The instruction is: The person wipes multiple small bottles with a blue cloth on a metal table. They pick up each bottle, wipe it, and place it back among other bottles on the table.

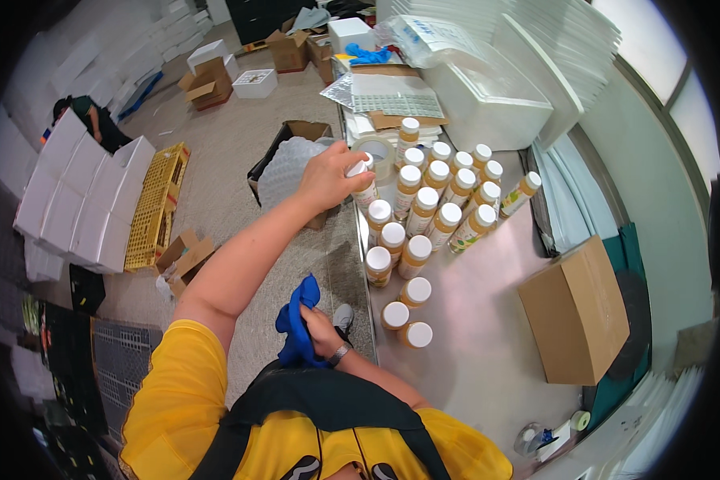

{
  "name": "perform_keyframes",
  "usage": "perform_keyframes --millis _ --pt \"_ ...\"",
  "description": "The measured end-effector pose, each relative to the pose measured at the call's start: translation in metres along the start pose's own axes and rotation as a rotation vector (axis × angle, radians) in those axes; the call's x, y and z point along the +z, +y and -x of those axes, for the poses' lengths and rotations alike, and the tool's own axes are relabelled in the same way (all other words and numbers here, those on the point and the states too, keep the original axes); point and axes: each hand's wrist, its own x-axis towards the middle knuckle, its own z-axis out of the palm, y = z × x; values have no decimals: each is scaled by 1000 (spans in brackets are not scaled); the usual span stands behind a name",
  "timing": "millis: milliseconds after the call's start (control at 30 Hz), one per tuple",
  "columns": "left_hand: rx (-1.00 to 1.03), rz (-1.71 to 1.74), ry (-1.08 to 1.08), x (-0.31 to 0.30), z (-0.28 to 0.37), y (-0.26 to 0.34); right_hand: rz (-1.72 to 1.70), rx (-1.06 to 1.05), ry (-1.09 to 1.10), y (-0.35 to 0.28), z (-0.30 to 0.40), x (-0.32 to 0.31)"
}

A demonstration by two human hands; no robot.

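My left hand reaches over the near edge of a metal worktable. Its fingers close around the white cap of a juice bottle at the edge of a group. Close to my body, my right hand grips a bunched blue cloth; a metal-banded watch is on that wrist. Several more amber bottles with white caps and printed labels stand upright together on the table. Three bottles stand at the lower end of the group. A second cap beside my left fingers is partly hidden.
A closed cardboard carton sits on the table's right side. Behind the bottles are a tape roll and a white foam box. An open box with bubble wrap stands beside the table. Farther left, a person bends behind stacked white boxes.
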Motion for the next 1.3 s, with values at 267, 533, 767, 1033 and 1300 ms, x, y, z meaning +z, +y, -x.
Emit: perform_keyframes --millis 267,533,767,1033,1300 --pt "-55 -175 -423 48 -16 -9 -362 122 -191 -1 -3 -8" --pt "142 -353 -312 69 -47 24 -370 147 -274 -4 2 -2" --pt "86 -367 -382 73 -51 20 -412 180 -341 2 -2 -7" --pt "-60 231 145 -123 5 55 -590 155 -516 -5 5 0" --pt "-34 -333 325 -192 192 70 263 32 -1090 -107 91 86"
